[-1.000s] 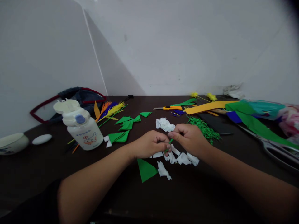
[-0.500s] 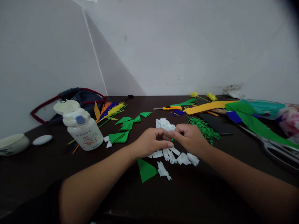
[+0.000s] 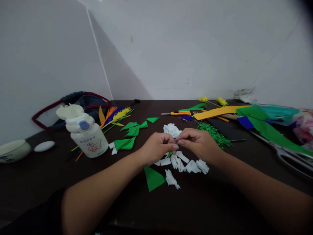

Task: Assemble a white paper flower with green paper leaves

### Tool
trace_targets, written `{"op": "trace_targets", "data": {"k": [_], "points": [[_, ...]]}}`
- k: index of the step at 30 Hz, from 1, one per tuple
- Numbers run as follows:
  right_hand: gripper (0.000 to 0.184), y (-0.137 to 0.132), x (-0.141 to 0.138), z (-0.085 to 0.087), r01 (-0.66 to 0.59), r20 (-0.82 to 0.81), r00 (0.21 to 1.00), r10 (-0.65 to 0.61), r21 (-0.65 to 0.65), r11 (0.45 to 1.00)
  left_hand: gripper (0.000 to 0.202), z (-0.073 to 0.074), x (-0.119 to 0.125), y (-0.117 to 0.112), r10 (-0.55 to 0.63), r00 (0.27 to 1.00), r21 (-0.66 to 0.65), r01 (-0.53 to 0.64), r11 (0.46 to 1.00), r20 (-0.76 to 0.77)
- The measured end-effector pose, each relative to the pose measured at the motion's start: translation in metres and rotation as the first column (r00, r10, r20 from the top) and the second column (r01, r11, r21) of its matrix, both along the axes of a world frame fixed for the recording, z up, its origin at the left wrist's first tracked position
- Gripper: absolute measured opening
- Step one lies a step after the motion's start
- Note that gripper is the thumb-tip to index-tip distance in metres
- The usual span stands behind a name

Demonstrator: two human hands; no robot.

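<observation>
Lying nearest on the dark desk [image 3: 195, 205]: a green triangle [image 3: 154, 179], a white scrap [image 3: 171, 179] just beside it — then left hand [image 3: 158, 148] and right hand [image 3: 197, 143], close together, pinching a thin green piece [image 3: 170, 154] over white strips [image 3: 192, 167] — farther back, green tufts [image 3: 216, 134], then a yellow cutter [image 3: 181, 113]

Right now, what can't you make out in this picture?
Head view:
Slender green piece: mostly covered by the fingers of the left hand and right hand.
Pale round bowl: cut off by the left edge.
Silver metal scissors: handles cut off by the right edge.
White plastic bottle: bottom lettering too small to read.
</observation>
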State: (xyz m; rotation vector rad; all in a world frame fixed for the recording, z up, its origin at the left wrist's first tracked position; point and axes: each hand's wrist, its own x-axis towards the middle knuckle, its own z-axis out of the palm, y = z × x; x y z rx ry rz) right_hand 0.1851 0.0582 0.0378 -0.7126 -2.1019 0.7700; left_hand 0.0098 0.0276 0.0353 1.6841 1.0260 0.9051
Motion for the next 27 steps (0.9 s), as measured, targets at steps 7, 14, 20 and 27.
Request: {"op": "trace_targets", "data": {"k": [7,14,20,27], "points": [[0.015,-0.0044,-0.002,0.0026,0.115,0.098,0.986,-0.137,0.199,0.973,0.021,-0.0003,-0.0007,-0.0004,-0.027,0.998,0.0,0.027,1.0,-0.061],[0.031,-0.0063,-0.0036,0.0037,0.207,0.113,0.962,-0.25,0.298,0.932,0.021,0.0046,0.0008,-0.0014,-0.055,0.993,0.023,0.058,0.998,-0.108],[0.03,-0.0029,-0.0002,0.0042,0.18,0.131,0.971,-0.202,0.162,0.97,0.017,0.0047,0.0006,-0.002,-0.064,0.993,0.024,0.066,0.998,-0.098],[0.007,-0.0013,0.0042,0.0061,0.021,0.07,0.997,-0.023,0.035,0.999,0.018,0.0022,-0.0007,-0.0001,-0.073,0.995,0.02,0.074,0.997,-0.071]]}}
